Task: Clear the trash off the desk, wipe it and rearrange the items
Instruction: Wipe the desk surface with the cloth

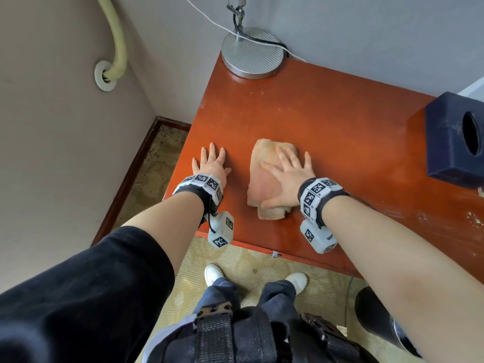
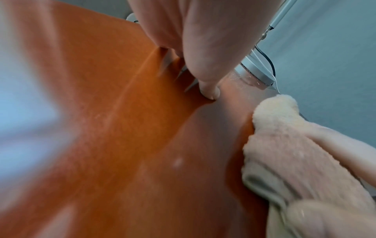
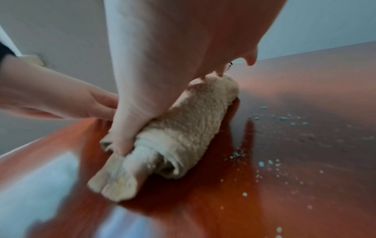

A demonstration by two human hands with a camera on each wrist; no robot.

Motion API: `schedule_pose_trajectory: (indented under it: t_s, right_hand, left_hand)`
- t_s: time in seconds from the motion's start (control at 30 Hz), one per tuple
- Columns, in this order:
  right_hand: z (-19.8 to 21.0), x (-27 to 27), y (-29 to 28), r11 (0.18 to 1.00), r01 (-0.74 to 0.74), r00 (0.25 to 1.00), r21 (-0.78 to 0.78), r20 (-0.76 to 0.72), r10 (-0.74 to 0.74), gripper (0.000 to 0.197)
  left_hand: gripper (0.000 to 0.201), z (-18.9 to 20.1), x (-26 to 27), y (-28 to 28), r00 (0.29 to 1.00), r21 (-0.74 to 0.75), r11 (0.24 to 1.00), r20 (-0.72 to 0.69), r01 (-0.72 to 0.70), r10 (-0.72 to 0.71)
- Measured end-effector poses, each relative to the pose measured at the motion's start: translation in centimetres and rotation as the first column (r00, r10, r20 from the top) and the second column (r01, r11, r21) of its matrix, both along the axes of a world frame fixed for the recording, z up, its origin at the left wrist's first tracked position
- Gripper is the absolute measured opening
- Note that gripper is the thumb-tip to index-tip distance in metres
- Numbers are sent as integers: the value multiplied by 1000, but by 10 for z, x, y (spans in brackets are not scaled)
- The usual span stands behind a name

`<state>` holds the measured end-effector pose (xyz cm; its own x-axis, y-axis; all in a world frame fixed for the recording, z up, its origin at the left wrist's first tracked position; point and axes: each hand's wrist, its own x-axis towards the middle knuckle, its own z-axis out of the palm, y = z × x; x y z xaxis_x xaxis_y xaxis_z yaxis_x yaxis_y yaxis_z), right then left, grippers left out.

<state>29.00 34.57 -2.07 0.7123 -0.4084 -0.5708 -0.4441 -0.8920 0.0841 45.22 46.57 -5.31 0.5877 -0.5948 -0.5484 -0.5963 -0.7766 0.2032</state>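
Note:
A folded cream cloth point(image 1: 264, 176) lies on the red-brown desk point(image 1: 327, 127), a little left of its middle. My right hand point(image 1: 288, 170) lies flat on the cloth with straight, spread fingers and presses it down. In the right wrist view the cloth point(image 3: 189, 128) shows as a rolled, folded wad under my palm. To its left, my left hand point(image 1: 212, 166) rests flat on the bare desk near the left edge, fingers spread and holding nothing. In the left wrist view the cloth point(image 2: 295, 153) sits at the right.
A round metal lamp base point(image 1: 252, 52) with cables stands at the desk's back left corner. A dark blue tissue box point(image 1: 455, 140) sits at the right edge. Pale crumbs point(image 3: 264, 162) dot the desk to the right of the cloth. A black bin point(image 1: 379, 315) stands on the floor, lower right.

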Motion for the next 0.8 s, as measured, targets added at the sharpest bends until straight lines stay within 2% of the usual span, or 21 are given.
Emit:
schedule_pose_trajectory:
  t_s: [0.13, 0.43, 0.6, 0.8]
  right_hand:
    - [5, 3, -6, 966, 252, 967, -64, -7, -253, 119]
    - [13, 0, 14, 843, 534, 842, -64, -49, -537, 117]
    - [10, -10, 32, 886, 453, 884, -96, -77, -460, 114]
    - [6, -32, 47, 958, 260, 960, -122, -75, -270, 114]
  left_hand:
    - [59, -3, -3, 1, 1000, -2, 1000, 11, -17, 17]
    - [58, -8, -21, 9, 997, -45, 999, 73, -23, 27]
    - [68, -7, -36, 6, 997, -84, 996, 79, -7, 14]
    - [76, -6, -57, -14, 983, -127, 974, 22, 186, -185]
